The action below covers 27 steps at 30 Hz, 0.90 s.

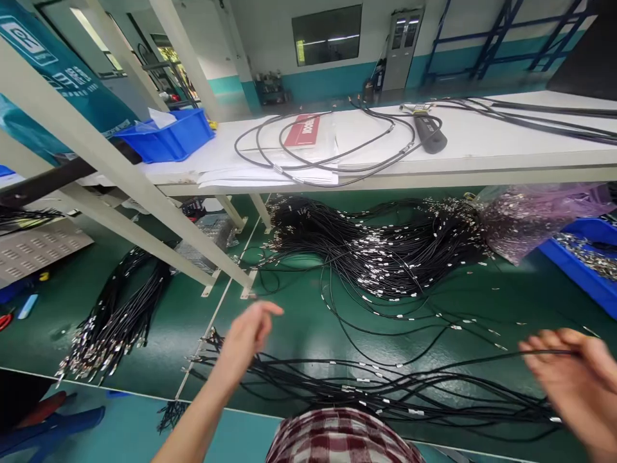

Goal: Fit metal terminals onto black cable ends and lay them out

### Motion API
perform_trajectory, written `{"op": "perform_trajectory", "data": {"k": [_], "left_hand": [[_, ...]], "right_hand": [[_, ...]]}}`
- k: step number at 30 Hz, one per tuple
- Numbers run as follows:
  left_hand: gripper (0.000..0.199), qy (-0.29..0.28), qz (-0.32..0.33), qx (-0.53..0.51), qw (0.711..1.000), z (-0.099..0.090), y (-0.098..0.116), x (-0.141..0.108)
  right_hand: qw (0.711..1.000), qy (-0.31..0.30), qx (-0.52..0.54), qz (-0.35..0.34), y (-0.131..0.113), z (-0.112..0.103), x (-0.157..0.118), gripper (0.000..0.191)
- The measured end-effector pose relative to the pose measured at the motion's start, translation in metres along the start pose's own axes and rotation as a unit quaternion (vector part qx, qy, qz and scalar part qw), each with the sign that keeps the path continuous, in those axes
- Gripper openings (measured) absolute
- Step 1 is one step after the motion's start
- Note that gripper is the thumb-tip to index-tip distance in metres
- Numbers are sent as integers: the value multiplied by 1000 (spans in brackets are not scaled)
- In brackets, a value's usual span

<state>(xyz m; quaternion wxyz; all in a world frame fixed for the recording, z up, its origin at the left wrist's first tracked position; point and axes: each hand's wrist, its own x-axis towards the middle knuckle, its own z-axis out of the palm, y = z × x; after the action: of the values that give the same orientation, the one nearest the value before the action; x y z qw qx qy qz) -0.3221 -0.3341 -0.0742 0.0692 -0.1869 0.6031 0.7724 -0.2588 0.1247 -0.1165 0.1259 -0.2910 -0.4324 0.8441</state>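
Observation:
My left hand (pixel 248 331) is over the left end of a long bundle of black cables (pixel 299 376); its index finger points right, the other fingers are loosely curled, and nothing shows in it. At the right edge, my right hand (pixel 569 379) has its palm turned up, with one thin black cable (pixel 491 359) running across its fingers to the thumb. This cable is raised a little above the bundle's right part. The bundle lies along the front of the green table (pixel 289 315), with small white labels on it.
Beyond the hands lies a large heap of labelled black cables (pixel 376 251), beside a pink plastic bag (pixel 525 215) and a blue bin (pixel 588 257). Another cable bundle (pixel 120 308) is at left. The white shelf (pixel 173 177) and its slanted posts (pixel 159 199) stand behind and to the left.

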Motion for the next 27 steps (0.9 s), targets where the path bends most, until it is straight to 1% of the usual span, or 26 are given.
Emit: {"op": "perform_trajectory", "data": {"k": [1, 2, 3, 4, 5, 6, 7, 8, 9, 11, 13, 17, 20, 22, 24, 27], "left_hand": [[29, -88, 14, 96, 991, 19, 3, -10], [32, -171, 29, 177, 969, 37, 5, -20], [35, -233, 40, 237, 942, 54, 7, -30], [38, -280, 49, 287, 915, 68, 8, -37], [40, -304, 53, 314, 898, 79, 9, -44], [41, -314, 55, 333, 887, 87, 9, -48], [42, -318, 56, 347, 881, 93, 10, -51], [42, -319, 57, 357, 876, 96, 10, -53], [42, -318, 58, 363, 874, 96, 10, -54], [41, -313, 59, 369, 873, 95, 9, -54], [40, -318, 49, 361, 875, 91, 6, -54], [38, -357, 32, 327, 874, 87, -5, -56], [36, -356, 44, 320, 877, 85, -12, -57], [36, -346, 46, 315, 882, 85, -14, -58], [35, -341, 34, 300, 890, 86, -12, -58], [32, -337, 24, 271, 901, 90, -8, -59]], "right_hand": [[999, -24, -14, -16, 11, 26, -13, 19], [996, -84, -25, 3, 22, 53, -27, 19], [989, -142, -26, 35, 32, 78, -40, 22], [977, -198, -29, 66, 42, 102, -52, 25], [963, -251, -33, 90, 50, 122, -61, 29], [945, -305, -39, 106, 56, 138, -68, 33], [931, -343, -59, 107, 59, 151, -73, 34], [922, -367, -81, 99, 61, 160, -76, 34], [915, -379, -105, 84, 61, 166, -78, 33], [912, -382, -139, 56, 58, 171, -78, 33], [909, -388, -143, 54, 55, 171, -76, 35], [905, -394, -128, 96, 55, 172, -75, 37], [897, -397, -115, 158, 58, 173, -76, 38], [892, -399, -109, 182, 59, 173, -77, 39], [894, -399, -116, 169, 60, 173, -78, 39], [897, -408, -128, 109, 61, 175, -80, 38]]}}
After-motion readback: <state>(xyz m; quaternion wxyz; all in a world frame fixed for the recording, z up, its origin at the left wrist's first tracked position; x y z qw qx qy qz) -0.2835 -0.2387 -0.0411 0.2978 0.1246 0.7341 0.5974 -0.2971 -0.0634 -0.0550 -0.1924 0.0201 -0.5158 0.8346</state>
